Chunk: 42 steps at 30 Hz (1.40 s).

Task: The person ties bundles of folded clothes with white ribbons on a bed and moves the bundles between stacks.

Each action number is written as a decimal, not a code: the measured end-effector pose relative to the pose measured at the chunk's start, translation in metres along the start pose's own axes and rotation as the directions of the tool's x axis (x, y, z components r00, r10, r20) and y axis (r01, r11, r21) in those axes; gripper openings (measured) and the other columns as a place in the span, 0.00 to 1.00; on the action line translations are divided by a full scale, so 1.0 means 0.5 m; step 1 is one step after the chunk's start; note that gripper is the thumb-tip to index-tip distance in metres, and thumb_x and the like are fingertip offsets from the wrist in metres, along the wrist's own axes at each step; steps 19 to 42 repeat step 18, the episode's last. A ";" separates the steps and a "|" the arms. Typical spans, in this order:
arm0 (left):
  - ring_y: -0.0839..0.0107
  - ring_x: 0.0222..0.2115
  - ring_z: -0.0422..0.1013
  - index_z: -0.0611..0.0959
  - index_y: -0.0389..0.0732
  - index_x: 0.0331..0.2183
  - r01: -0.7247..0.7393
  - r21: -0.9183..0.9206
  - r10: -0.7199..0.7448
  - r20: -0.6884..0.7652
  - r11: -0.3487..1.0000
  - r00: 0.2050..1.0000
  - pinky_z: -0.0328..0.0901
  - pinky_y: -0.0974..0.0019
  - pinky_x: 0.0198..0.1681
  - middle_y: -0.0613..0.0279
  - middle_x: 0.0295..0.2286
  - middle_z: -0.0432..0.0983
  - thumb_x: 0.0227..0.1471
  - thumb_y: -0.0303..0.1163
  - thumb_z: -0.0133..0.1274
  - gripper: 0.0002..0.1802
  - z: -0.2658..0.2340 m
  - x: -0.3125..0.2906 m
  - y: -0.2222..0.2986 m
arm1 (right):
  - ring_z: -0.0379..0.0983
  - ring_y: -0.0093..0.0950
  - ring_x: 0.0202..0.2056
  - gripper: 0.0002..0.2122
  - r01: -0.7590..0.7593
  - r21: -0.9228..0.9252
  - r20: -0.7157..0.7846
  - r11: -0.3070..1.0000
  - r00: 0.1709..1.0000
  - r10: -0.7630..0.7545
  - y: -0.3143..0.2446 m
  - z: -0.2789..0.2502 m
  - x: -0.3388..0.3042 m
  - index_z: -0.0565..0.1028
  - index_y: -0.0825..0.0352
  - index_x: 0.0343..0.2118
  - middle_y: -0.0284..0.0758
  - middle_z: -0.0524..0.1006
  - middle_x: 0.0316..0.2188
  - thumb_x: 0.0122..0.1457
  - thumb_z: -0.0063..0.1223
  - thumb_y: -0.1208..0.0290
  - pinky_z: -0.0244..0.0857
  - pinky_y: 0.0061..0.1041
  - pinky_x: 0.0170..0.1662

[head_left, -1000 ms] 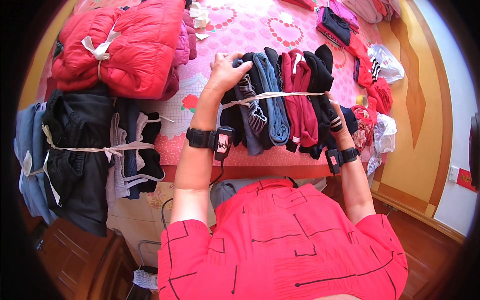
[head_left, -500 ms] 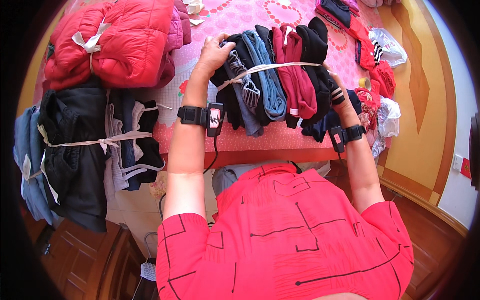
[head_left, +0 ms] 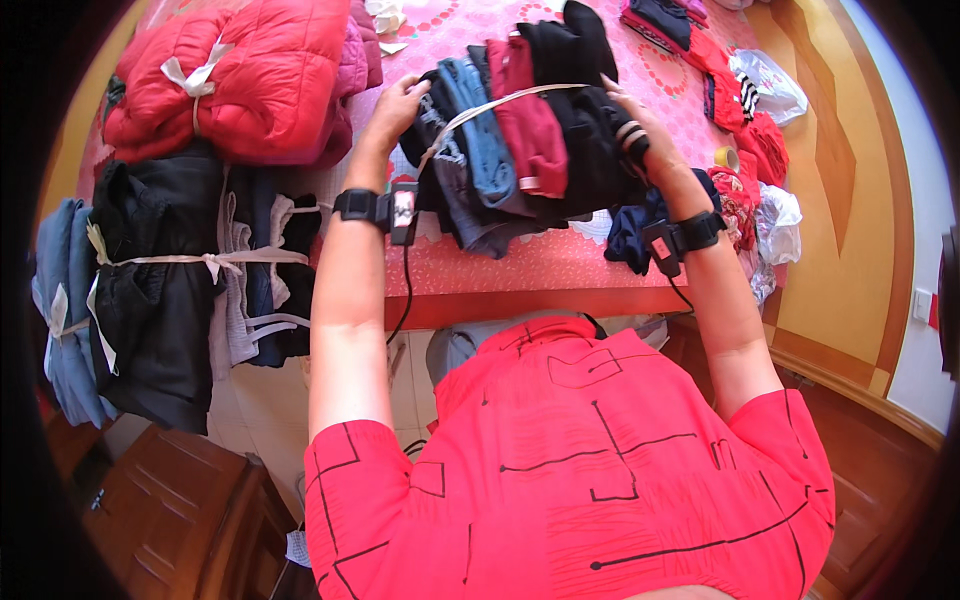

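Between my hands is a bundle of folded clothes (head_left: pixel 522 130), black, blue denim and dark red pieces packed side by side. A white cloth strip (head_left: pixel 478 112) runs around it. My left hand (head_left: pixel 400 108) grips the bundle's left end, its fingertips partly hidden behind the dark cloth. On the right end, by a black piece with pale stripes, my right hand (head_left: pixel 648 138) presses with the fingers reaching behind. The bundle leans, its right end farther from me than its left. A dark navy garment (head_left: pixel 632 232) lies beneath my right wrist.
At the left lie a tied red puffer jacket (head_left: pixel 270 90) and another tied bundle of black and grey clothes (head_left: pixel 155 290). Red clothes (head_left: pixel 765 145), a tape roll (head_left: pixel 726 158) and plastic bags (head_left: pixel 778 225) line the right side. A pink patterned cloth (head_left: pixel 480 275) covers the table.
Both hands have shifted the tied clothes bundle to the left and slightly away from me. Its right end has swung farther off, so it now sits at a slant.
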State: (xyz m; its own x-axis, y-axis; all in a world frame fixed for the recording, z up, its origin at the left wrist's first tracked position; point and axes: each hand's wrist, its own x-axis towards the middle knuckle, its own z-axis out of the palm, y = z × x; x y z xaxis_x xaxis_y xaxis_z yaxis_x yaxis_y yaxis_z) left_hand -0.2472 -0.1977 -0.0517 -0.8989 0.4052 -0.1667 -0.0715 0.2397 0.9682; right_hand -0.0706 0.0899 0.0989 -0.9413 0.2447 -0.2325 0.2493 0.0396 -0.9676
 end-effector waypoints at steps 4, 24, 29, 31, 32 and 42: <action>0.68 0.36 0.72 0.75 0.36 0.46 0.069 0.121 -0.047 -0.173 0.990 0.984 0.65 0.67 0.42 0.53 0.34 0.76 0.56 0.39 0.48 0.21 -0.071 -0.056 -0.003 | 0.61 0.53 0.53 0.10 0.589 -0.781 0.362 0.208 0.699 -0.617 0.051 0.071 -0.010 0.74 0.64 0.38 0.46 0.67 0.53 0.53 0.46 0.72 0.55 0.43 0.57; 0.56 0.62 0.45 0.67 0.46 0.56 -0.496 0.614 0.447 0.248 0.614 0.859 0.36 0.52 0.63 0.50 0.59 0.52 0.62 0.48 0.31 0.27 -0.015 -0.380 0.297 | 0.48 0.52 0.60 0.22 0.623 -0.094 0.524 0.777 0.695 -0.493 -0.014 0.314 -0.148 0.72 0.66 0.46 0.46 0.63 0.55 0.42 0.50 0.77 0.42 0.45 0.64; 0.56 0.62 0.45 0.67 0.46 0.56 -0.496 0.614 0.447 0.248 0.614 0.859 0.36 0.52 0.63 0.50 0.59 0.52 0.62 0.48 0.31 0.27 -0.015 -0.380 0.297 | 0.48 0.52 0.60 0.22 0.623 -0.094 0.524 0.777 0.695 -0.493 -0.014 0.314 -0.148 0.72 0.66 0.46 0.46 0.63 0.55 0.42 0.50 0.77 0.42 0.45 0.64; 0.56 0.62 0.45 0.67 0.46 0.56 -0.496 0.614 0.447 0.248 0.614 0.859 0.36 0.52 0.63 0.50 0.59 0.52 0.62 0.48 0.31 0.27 -0.015 -0.380 0.297 | 0.48 0.52 0.60 0.22 0.623 -0.094 0.524 0.777 0.695 -0.493 -0.014 0.314 -0.148 0.72 0.66 0.46 0.46 0.63 0.55 0.42 0.50 0.77 0.42 0.45 0.64; 0.56 0.62 0.45 0.67 0.46 0.56 -0.496 0.614 0.447 0.248 0.614 0.859 0.36 0.52 0.63 0.50 0.59 0.52 0.62 0.48 0.31 0.27 -0.015 -0.380 0.297 | 0.48 0.52 0.60 0.22 0.623 -0.094 0.524 0.777 0.695 -0.493 -0.014 0.314 -0.148 0.72 0.66 0.46 0.46 0.63 0.55 0.42 0.50 0.77 0.42 0.45 0.64; 0.56 0.62 0.45 0.67 0.46 0.56 -0.496 0.614 0.447 0.248 0.614 0.859 0.36 0.52 0.63 0.50 0.59 0.52 0.62 0.48 0.31 0.27 -0.015 -0.380 0.297 | 0.48 0.52 0.60 0.22 0.623 -0.094 0.524 0.777 0.695 -0.493 -0.014 0.314 -0.148 0.72 0.66 0.46 0.46 0.63 0.55 0.42 0.50 0.77 0.42 0.45 0.64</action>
